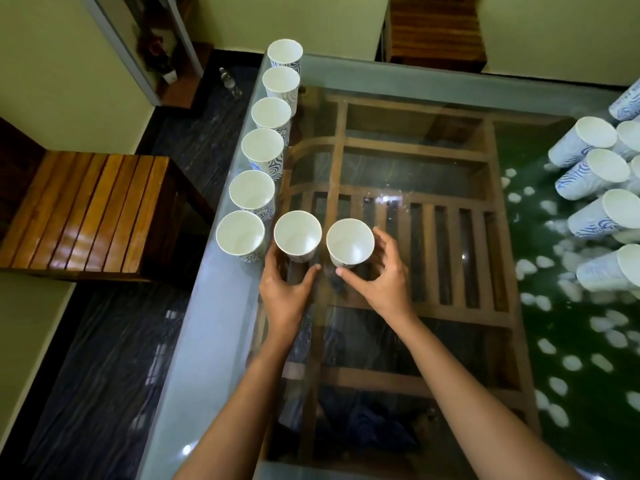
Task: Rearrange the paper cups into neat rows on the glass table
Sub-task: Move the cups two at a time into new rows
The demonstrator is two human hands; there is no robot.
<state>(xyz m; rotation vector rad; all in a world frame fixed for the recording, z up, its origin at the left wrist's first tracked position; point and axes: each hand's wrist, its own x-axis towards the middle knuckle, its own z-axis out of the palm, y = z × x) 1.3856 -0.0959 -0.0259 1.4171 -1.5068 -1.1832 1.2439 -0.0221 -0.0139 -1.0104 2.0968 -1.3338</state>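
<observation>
Head view: a second row is being begun (judged from the layout). One white blue-swirled paper cup (297, 237) is clasped near its base by curled fingers of the left hand (285, 289); its twin paper cup (350, 241) likewise by the right hand (379, 280). Both are held upright just beside the six-cup column (262, 148) lining the left edge of the glass table (194, 341). Next, release and a reach across open glass to the unsorted cup cluster (585, 174) at right are called for.

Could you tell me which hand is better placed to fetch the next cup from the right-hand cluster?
Probably the right hand: it lies nearer the cluster; the left hand would have to cross over it.
</observation>
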